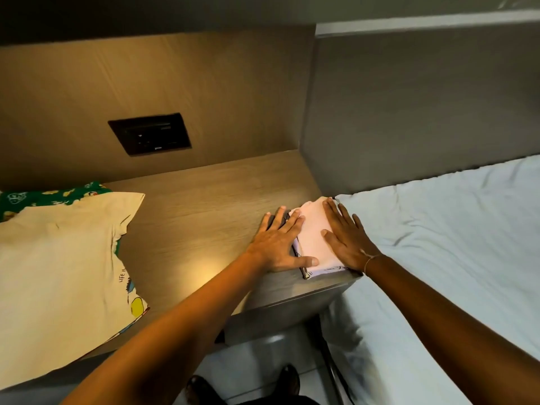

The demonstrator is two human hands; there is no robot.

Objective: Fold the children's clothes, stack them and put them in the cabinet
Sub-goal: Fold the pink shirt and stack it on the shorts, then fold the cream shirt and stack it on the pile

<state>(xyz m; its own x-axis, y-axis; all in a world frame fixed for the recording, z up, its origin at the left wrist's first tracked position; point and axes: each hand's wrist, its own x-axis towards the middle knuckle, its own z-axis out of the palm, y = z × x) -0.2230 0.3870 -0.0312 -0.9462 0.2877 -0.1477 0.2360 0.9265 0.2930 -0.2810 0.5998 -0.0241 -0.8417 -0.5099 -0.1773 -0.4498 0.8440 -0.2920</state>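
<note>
Left hand (pixel 280 244) flat, fingers spread, pressing the left edge of a small folded pale pink garment (pixel 314 238) on a wooden tabletop (pixel 198 223), right hand (pixel 347 238) flat on its right edge, neither gripping

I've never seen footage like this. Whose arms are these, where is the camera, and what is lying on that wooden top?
There is no machine here: a person wears a camera on the head, looking down at their own arms. Both palms press flat on a small folded pink garment at the corner of a wooden counter, the left hand and right hand on either side. Nothing is lifted or gripped. Further left lies an unfolded cream shirt over a green printed garment. A bed with a pale sheet sits on the right.
</note>
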